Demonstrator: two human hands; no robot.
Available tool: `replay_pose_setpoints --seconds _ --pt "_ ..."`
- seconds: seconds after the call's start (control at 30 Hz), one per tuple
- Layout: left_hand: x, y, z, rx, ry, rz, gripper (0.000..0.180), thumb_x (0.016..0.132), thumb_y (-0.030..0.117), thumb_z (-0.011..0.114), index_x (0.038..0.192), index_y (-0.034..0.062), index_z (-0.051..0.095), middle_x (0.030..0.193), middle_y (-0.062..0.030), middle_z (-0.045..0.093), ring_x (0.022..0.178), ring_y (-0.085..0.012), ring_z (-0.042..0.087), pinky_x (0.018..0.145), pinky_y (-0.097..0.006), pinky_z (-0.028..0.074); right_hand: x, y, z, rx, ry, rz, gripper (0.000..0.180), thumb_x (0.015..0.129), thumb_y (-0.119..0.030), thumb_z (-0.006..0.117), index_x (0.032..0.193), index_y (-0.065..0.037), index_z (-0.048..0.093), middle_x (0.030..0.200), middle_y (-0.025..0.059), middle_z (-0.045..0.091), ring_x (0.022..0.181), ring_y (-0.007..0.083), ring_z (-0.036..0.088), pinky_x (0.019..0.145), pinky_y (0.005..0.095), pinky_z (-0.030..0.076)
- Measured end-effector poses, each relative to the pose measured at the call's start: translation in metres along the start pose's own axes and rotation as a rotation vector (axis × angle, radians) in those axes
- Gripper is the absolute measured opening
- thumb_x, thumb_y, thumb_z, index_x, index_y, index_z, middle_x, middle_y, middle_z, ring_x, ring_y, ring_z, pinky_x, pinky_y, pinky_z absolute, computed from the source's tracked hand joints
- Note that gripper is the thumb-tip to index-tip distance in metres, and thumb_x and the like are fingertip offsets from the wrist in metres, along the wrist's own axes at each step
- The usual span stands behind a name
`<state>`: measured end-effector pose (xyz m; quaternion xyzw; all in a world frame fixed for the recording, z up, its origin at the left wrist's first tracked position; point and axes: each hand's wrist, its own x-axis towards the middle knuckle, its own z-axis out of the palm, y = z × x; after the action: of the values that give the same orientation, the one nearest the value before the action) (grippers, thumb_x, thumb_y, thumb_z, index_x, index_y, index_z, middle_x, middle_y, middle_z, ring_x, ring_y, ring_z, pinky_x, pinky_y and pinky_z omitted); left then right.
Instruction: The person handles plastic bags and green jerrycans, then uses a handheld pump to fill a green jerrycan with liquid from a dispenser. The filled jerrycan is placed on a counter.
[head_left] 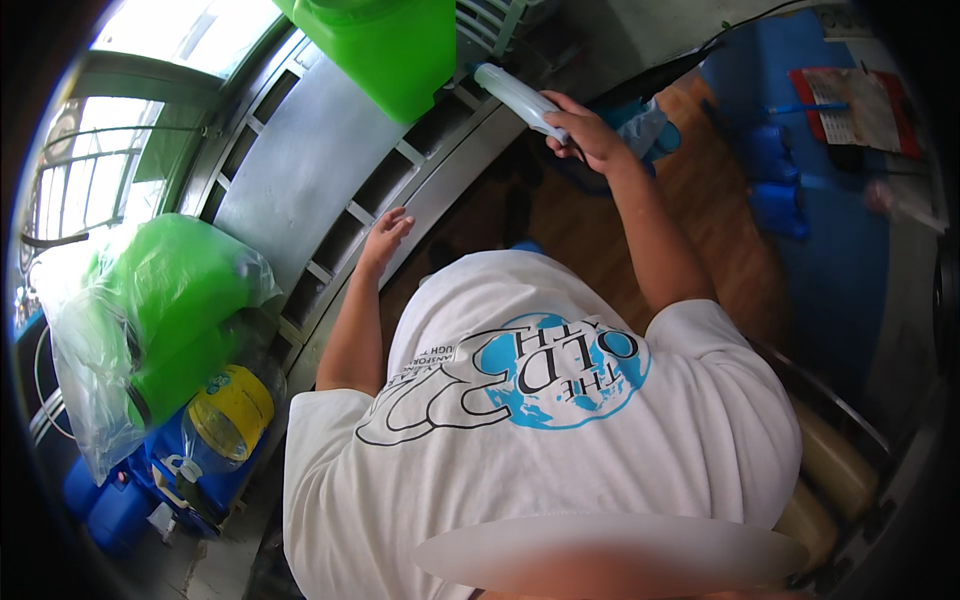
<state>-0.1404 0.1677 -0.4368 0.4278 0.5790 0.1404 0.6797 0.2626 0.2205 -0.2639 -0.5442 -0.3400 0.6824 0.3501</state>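
My right hand (592,135) is raised in front of me and closed around the lower end of a pale, translucent plastic bottle (518,98), which points up and to the left toward a bright green plastic container (385,45). My left hand (386,236) holds nothing; its fingers are spread at the edge of a grey metal counter (300,170). My white printed T-shirt (560,440) fills the lower middle of the view.
Green containers in a clear plastic bag (165,320) sit at the left, above a clear jar with a yellow lid (232,412) and blue jerrycans (110,505). Brown wooden floor (600,235) lies ahead. Blue bottles (775,185) and a red board with papers (858,105) are at the right.
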Motion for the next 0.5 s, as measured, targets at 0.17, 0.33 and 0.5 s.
replay_pose_setpoints --seconds 0.17,0.33,0.5 --pt "0.016 0.038 0.02 -0.085 0.18 0.151 0.063 0.086 0.029 0.072 0.138 0.0072 0.045 0.115 -0.0069 0.06 0.106 -0.016 0.056 0.096 -0.035 0.043 -0.012 -0.069 -0.07 0.226 -0.279 -0.226 0.07 0.086 -0.015 0.063 0.147 -0.012 0.028 0.112 0.0045 0.05 0.084 0.0129 0.055 0.069 0.0269 0.049" --pt "0.014 0.156 0.02 0.13 0.752 0.698 0.091 0.078 0.031 0.079 0.147 0.0077 0.025 0.136 -0.0164 0.047 0.115 -0.0266 0.052 0.098 -0.04 0.042 0.074 -0.123 -0.128 0.134 -0.224 -0.325 0.066 0.09 -0.017 0.06 0.147 -0.013 0.028 0.113 0.0028 0.053 0.091 0.0134 0.059 0.074 0.0286 0.054" --pt "-0.013 0.291 0.005 0.49 0.958 1.032 0.124 0.063 0.038 0.088 0.15 0.0078 0.005 0.143 -0.0256 0.037 0.132 -0.0378 0.038 0.109 -0.048 0.032 0.171 -0.154 -0.154 0.108 -0.27 -0.388 0.043 0.091 -0.026 0.059 0.131 -0.011 0.052 0.115 0.0074 0.063 0.095 0.0183 0.064 0.077 0.0304 0.054"
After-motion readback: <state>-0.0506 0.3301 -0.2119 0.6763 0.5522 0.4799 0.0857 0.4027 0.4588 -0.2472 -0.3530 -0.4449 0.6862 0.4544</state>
